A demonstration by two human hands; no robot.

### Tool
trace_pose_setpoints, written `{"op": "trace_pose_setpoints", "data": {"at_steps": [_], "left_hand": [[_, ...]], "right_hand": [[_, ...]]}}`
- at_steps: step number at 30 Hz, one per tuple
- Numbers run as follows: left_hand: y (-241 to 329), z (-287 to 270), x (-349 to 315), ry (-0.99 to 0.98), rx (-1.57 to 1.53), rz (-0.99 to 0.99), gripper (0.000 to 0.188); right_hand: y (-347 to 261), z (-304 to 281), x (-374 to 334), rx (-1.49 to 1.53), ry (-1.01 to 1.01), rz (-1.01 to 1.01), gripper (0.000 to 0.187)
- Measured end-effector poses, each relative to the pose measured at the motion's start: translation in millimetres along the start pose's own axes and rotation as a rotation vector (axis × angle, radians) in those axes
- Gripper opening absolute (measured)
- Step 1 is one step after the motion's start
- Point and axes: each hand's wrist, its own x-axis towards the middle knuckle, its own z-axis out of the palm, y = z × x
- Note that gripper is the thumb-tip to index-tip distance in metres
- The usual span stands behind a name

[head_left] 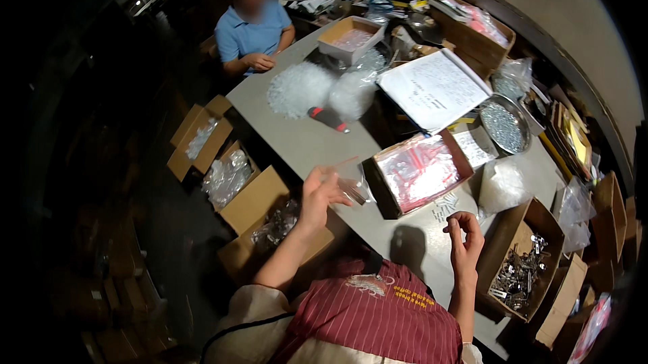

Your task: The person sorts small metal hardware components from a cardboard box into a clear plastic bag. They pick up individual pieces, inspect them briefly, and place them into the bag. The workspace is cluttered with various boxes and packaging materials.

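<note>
Clock face read with the open brown cardboard box of clear, red-edged plastic bags (381, 192) at centre, 12 toward the far side of the pale grey desk (297, 145).

Between 8 and 9, the left hand (320, 197) is held above the desk edge. Its fingertips are clamped on a small clear plastic bag (358, 190) with a thin red edge, beside the box's wall; dark contents seen in it, too blurred to be identified.

At 5, the right hand (466, 237) is held over the desk, fingers curled, thumb and forefinger brought near each other; whether anything is pinched cannot be told. Small flat silvery metal pieces (444, 207) are spread just beyond it, next to the box.

Between 4 and 5, a deep brown box of silvery metal clips (491, 266) is placed. At 3, a bulging translucent white plastic bag (503, 185); at 2, a round metal pan of small shiny pieces (526, 128).

At 12, a white handwritten sheet on a board (435, 87). At 10, a red-and-black handled tool (329, 120) is laid near a heap of clear whitish pieces (300, 89); farther out, a co-worker in a blue shirt (246, 35) is seated, hands brought together at the desk edge.
</note>
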Motion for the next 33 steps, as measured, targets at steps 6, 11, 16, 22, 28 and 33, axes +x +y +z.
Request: {"op": "trace_pose_setpoints", "data": {"at_steps": [6, 11, 16, 22, 28, 33], "left_hand": [[0.5, -61.8, -6.3, 0.186, -0.150, -0.005, 0.023], [-20.5, -140.1, -6.6, 0.198, -0.622, -0.111, 0.018], [-4.3, -181.4, -26.7, 0.112, -0.997, -0.127, 0.028], [10.5, -193.6, -42.6, -0.040, -1.018, -0.116, 0.063], [16.6, -202.8, -45.8, -0.272, -1.061, -0.013, 0.091], [14.3, -211.4, -43.9, -0.227, -0.941, -0.003, 0.099]], "right_hand": [[9.3, 40.1, 28.5, -0.024, -0.160, -0.019, 0.011], [10.2, 59.3, 66.8, -0.372, -0.195, -0.230, 0.028], [67.2, 54.2, 95.1, -0.765, -0.219, -0.356, 0.060], [104.6, 48.4, 99.3, -0.850, -0.338, -0.237, 0.079], [92.4, 60.5, 98.0, -0.826, -0.302, -0.254, 0.065], [83.6, 64.7, 95.8, -0.776, -0.262, -0.177, 0.059]]}}
